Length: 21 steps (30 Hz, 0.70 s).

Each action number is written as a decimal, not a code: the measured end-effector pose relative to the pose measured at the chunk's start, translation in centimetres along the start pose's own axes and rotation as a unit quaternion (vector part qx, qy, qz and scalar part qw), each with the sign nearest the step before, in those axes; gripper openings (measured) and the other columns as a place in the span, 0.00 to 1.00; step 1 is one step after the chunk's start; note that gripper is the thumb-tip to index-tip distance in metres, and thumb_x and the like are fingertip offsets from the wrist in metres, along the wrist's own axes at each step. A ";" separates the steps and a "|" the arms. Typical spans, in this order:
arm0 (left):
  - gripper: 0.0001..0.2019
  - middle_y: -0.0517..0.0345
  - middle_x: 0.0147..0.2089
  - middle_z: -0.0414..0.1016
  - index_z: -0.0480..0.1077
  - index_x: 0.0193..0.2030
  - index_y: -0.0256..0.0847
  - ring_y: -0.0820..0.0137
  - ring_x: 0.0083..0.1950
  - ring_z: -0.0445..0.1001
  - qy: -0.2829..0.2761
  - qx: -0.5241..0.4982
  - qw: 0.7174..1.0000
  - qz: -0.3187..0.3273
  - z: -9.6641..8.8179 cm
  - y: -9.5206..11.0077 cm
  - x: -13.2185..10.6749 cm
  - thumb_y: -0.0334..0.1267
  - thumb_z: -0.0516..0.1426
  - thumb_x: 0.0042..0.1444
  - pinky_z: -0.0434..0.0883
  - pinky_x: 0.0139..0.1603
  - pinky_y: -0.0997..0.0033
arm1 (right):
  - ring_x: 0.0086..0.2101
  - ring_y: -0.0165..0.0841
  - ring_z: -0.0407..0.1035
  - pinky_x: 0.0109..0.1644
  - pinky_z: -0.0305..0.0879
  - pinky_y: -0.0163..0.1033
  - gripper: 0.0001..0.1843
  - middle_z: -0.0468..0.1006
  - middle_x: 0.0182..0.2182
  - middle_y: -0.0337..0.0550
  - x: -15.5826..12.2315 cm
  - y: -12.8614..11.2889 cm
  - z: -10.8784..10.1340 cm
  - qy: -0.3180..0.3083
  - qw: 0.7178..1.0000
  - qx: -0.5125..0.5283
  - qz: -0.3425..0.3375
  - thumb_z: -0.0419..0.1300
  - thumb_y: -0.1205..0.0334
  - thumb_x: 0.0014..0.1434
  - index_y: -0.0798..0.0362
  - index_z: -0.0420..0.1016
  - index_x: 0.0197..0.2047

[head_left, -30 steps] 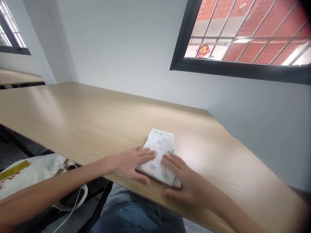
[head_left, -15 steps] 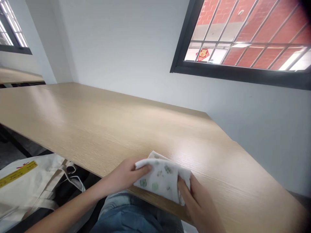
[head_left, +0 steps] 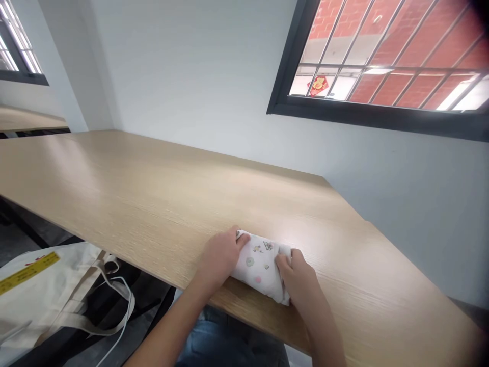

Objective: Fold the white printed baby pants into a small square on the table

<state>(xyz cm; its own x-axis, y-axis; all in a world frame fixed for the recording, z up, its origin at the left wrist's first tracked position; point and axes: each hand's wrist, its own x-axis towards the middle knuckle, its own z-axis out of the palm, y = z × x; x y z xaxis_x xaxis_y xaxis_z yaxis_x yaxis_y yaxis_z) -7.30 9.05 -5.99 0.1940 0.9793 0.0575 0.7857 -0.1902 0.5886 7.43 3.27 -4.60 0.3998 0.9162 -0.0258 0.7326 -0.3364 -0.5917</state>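
Observation:
A small white cloth printed with little coloured figures lies folded into a compact bundle near the front edge of the wooden table. My left hand grips its left end with fingers curled over the top corner. My right hand clasps its right end, fingers bent round the fold. Both hands hold the bundle down on the tabletop.
A white wall and a black-framed barred window stand behind the table. A cream tote bag with a yellow label rests low at the left, below the table's edge. My jeans show under the front edge.
The cloth, flat under both palms a second ago, was lifted by its two ends and folded over. It now lies as a smaller bundle, with both hands closed on it.

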 end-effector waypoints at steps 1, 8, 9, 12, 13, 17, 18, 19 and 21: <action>0.20 0.50 0.36 0.74 0.65 0.50 0.41 0.60 0.38 0.72 0.001 0.005 1.000 -0.011 0.0 0.2 0.0 0.51 0.45 0.60 0.64 0.35 0.67 | 0.25 0.36 0.66 0.26 0.60 0.38 0.12 0.70 0.24 0.43 0.0 0.0 0.1 -0.002 1.000 -0.018 -0.006 0.41 0.57 0.58 0.53 0.62 0.35; 0.24 0.52 0.66 0.47 0.48 0.64 0.45 0.53 0.64 0.49 0.076 0.161 0.965 0.194 1.0 3.2 -0.3 0.34 0.46 0.60 0.50 0.60 0.46 | 0.52 0.45 0.58 0.51 0.57 0.52 0.22 0.65 0.52 0.51 0.5 -0.3 1.9 0.147 0.947 -0.131 -0.254 0.44 0.70 0.55 0.53 0.67 0.50; 0.21 0.54 0.64 0.53 0.52 0.62 0.45 0.56 0.64 0.50 0.043 0.159 0.957 0.239 1.0 3.2 -0.2 0.34 0.45 0.61 0.48 0.61 0.49 | 0.52 0.43 0.59 0.53 0.56 0.50 0.20 0.68 0.50 0.49 0.7 -0.2 1.9 0.114 0.948 -0.112 -0.277 0.44 0.70 0.55 0.52 0.69 0.48; 0.17 0.52 0.50 0.70 0.64 0.52 0.40 0.65 0.53 0.66 -0.037 0.134 0.961 0.240 0.3 1.7 -0.3 0.38 0.41 0.63 0.58 0.56 0.60 | 0.44 0.36 0.66 0.46 0.63 0.41 0.17 0.74 0.42 0.45 0.9 0.8 0.8 0.029 0.967 -0.045 -0.251 0.41 0.64 0.60 0.51 0.70 0.43; 0.18 0.52 0.47 0.72 0.66 0.50 0.39 0.65 0.50 0.68 -0.041 0.131 0.966 0.220 -0.2 0.8 -0.4 0.41 0.40 0.63 0.61 0.54 0.62 | 0.42 0.35 0.67 0.44 0.65 0.39 0.18 0.74 0.41 0.44 0.7 1.4 0.2 0.018 0.972 -0.036 -0.231 0.40 0.60 0.61 0.51 0.70 0.41; 0.21 0.49 0.49 0.70 0.63 0.51 0.37 0.63 0.49 0.68 -0.028 0.117 0.979 0.164 -2.0 -2.1 -0.6 0.47 0.39 0.63 0.63 0.49 0.62 | 0.36 0.40 0.70 0.37 0.67 0.42 0.22 0.75 0.37 0.47 -1.2 4.6 -1.8 0.121 0.983 -0.049 -0.127 0.41 0.49 0.57 0.52 0.70 0.36; 0.21 0.48 0.48 0.70 0.63 0.51 0.37 0.62 0.48 0.68 -0.025 0.113 0.981 0.156 -2.3 -2.2 -0.4 0.46 0.38 0.62 0.64 0.47 0.62 | 0.33 0.40 0.70 0.33 0.67 0.42 0.23 0.76 0.35 0.47 -2.1 5.2 -1.8 0.158 0.981 -0.054 -0.099 0.41 0.47 0.56 0.52 0.70 0.35; 0.20 0.48 0.48 0.70 0.64 0.49 0.37 0.62 0.48 0.68 -0.023 0.108 0.982 0.155 -2.5 -2.0 -0.1 0.46 0.39 0.62 0.64 0.47 0.62 | 0.29 0.39 0.70 0.28 0.66 0.41 0.23 0.76 0.31 0.46 -3.0 5.6 -1.6 0.180 0.979 -0.053 -0.082 0.41 0.46 0.56 0.51 0.70 0.34; 0.17 0.52 0.47 0.70 0.65 0.46 0.39 0.64 0.48 0.68 -0.032 0.097 0.980 0.174 -2.5 -1.0 0.7 0.44 0.42 0.61 0.63 0.47 0.65 | 0.23 0.35 0.68 0.22 0.63 0.37 0.21 0.74 0.24 0.42 -4.8 5.7 -0.6 0.173 0.978 -0.041 -0.105 0.44 0.45 0.56 0.50 0.70 0.31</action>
<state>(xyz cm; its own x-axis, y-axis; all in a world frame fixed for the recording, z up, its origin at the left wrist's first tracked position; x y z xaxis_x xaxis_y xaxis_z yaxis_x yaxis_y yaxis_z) -9.43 10.11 -4.49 0.5006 0.8481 0.1735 0.7612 -0.5267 0.3784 10.06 -3.23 -7.35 0.3886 0.8431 0.3717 0.8544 -0.1787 -0.4879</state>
